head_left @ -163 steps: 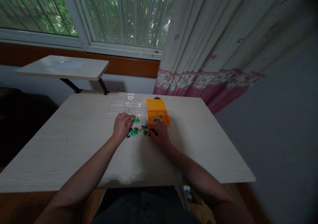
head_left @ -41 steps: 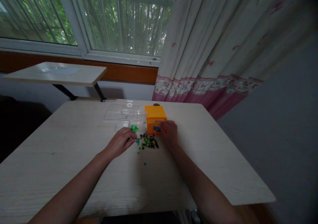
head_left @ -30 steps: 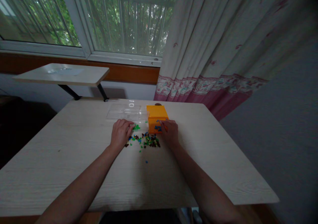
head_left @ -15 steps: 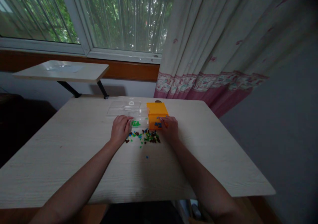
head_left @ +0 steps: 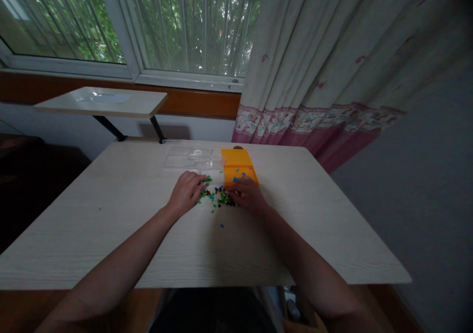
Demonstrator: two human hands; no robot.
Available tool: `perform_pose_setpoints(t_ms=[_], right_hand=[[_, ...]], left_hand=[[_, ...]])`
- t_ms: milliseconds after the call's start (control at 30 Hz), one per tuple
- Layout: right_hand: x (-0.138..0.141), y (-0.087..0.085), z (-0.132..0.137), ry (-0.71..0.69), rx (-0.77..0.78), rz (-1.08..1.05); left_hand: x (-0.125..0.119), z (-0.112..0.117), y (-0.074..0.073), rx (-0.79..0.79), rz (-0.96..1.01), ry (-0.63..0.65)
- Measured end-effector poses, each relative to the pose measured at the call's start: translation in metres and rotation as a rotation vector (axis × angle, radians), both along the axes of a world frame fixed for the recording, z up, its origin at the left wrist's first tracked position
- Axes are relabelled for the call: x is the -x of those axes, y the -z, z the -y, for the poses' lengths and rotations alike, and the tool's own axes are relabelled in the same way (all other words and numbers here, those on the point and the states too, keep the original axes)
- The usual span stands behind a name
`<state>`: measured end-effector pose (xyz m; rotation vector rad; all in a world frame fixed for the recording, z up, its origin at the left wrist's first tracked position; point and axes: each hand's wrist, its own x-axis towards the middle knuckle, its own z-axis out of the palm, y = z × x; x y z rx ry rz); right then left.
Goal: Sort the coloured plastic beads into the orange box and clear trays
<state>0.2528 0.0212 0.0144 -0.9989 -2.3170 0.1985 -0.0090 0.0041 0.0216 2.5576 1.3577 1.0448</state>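
Note:
Many small building pieces in brown, green, blue and yellow lie in a loose pile (head_left: 223, 199) on the table. My right hand (head_left: 250, 195) is over the pile's right side, its fingers bent together at the pieces; anything between the fingertips is too small to see. Curled at the pile's left end is my left hand (head_left: 186, 192), its fingertips beside green pieces (head_left: 208, 179) in a clear compartment. What those fingers hold, if anything, is hidden. Behind my right hand stands an open orange box (head_left: 236, 158) with several blue pieces (head_left: 243, 174) in its front part.
Clear plastic trays (head_left: 185, 160) lie behind my left hand. A single blue piece (head_left: 222, 225) sits apart on the pale wooden table (head_left: 148, 254). A raised shelf (head_left: 136, 105) stands at the back left. A curtain (head_left: 281, 86) hangs behind the table beside the window.
My right hand has moved from the orange box's front part down and left to the pile. My left hand has shifted slightly right and nearer, toward the pieces. The view has tilted a little.

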Motion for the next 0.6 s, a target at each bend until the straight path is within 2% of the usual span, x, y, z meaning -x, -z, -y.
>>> perform_pose_setpoints(t_ms=[133,267,400,600], right_hand=[[0.005,-0.019,0.023,-0.326,0.266,0.072],[0.009,-0.028,0.037,-0.409,0.504,0.147],[0.012,-0.025,0.038,-0.41,0.499,0.166],[0.014,-0.017,0.034,-0.446,0.441,0.16]], left_hand=[[-0.002,0.014,-0.015,0.027,-0.158,0.157],[0.002,0.026,-0.015,0.131,-0.26,0.31],[0.004,0.032,-0.005,0.174,-0.291,0.304],[-0.006,0.033,0.006,0.144,-0.317,0.277]])
